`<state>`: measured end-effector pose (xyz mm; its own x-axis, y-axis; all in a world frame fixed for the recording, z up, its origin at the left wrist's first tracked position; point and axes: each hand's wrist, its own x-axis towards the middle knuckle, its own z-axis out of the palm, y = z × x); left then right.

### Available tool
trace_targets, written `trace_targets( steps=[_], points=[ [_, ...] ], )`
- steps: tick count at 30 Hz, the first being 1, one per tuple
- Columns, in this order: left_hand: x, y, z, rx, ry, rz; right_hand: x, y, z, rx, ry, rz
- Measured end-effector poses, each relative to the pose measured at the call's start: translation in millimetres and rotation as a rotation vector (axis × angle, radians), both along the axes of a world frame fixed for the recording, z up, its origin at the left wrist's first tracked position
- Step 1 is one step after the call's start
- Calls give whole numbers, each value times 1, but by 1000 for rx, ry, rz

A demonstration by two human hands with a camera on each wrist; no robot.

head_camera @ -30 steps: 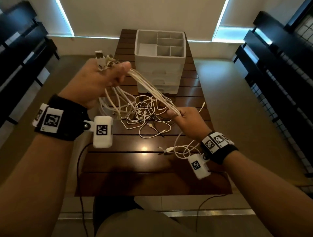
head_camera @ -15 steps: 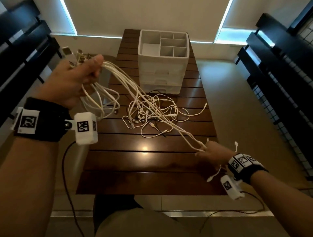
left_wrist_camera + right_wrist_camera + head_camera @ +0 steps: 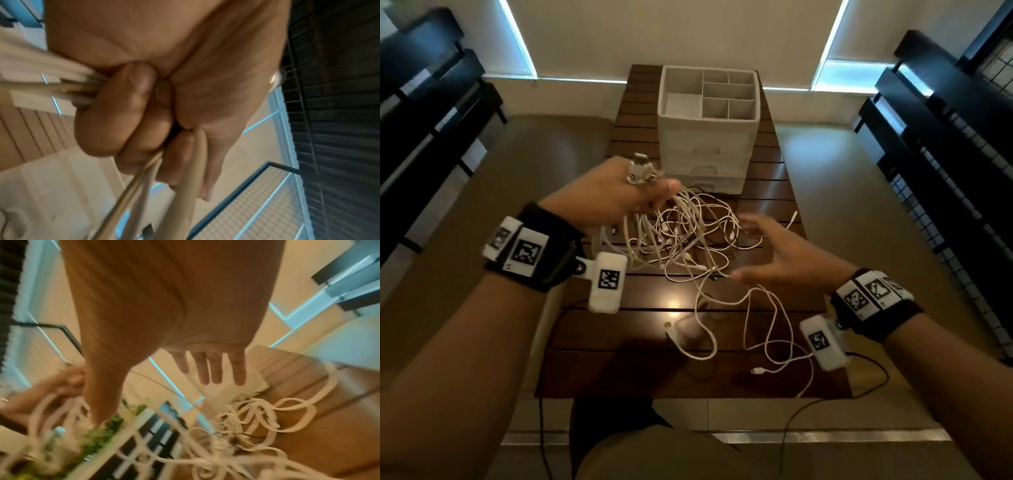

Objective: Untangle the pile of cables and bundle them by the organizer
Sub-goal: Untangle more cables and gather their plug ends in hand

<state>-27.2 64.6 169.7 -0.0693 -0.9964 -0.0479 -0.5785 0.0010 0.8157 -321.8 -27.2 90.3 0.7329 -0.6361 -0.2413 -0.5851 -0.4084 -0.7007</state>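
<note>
Gripping a fistful of white cables just below their plugs, the left hand (image 3: 606, 195) is raised above the left side of a dark slatted wooden table (image 3: 619, 335); the left wrist view shows its fingers (image 3: 123, 113) curled tight round several cords, and a cluster of USB plugs (image 3: 642, 171) sticks up past the knuckles. Holding the plug ends together like this probably gives every cable a common starting point, so the loose lengths can hang and be combed apart. From that fist the cords drop into the cable pile (image 3: 688, 236), a loose nest of thin white loops, with a dark strand or two among them, lying on the middle of the table just in front of the organizer (image 3: 709, 126). The organizer is a white plastic box with drawers in its front and an open top split into several compartments, all of which look empty; it stands at the far end of the table, beyond the pile. To the right, the right hand (image 3: 780, 253) hovers over the pile's right edge with fingers spread and straight, holding nothing, apparently ready to reach in for a strand. Nearer the person, one white cable (image 3: 756, 294) trails away from the pile in wide curves toward the table's near right corner, its small connector lying flat on the wood. No cable has been bundled yet.
</note>
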Motion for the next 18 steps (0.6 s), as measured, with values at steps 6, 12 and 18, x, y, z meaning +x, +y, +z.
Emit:
trace_targets(
  steps=[6, 12, 18],
  points=[
    [-43, -3, -28, 21, 81, -111, 48, 27, 22, 36, -263, 107],
    [-41, -1, -43, -50, 265, 175, 32, 8, -5, -96, -174, 31],
    [21, -2, -12, -192, 950, 513, -18, -15, -49, -224, 208, 88]
  ],
)
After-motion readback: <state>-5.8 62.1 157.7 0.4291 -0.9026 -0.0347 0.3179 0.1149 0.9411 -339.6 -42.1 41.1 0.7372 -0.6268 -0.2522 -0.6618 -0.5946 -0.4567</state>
